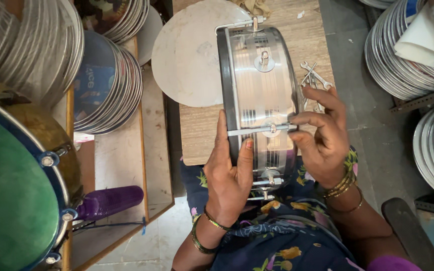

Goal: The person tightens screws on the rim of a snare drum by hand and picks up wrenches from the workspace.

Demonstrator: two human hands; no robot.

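Floral lap nearest, lower drum edge resting against it. Left hand clamped on dark rim of chrome drum shell, thumb over the edge. Right hand pinched, fingertips closed on right end of tension rod. Rod long axis crosswise, left to right across shell; right grip nearer its free end. Shell stood on edge over wooden counter. Spanners just beyond right hand.
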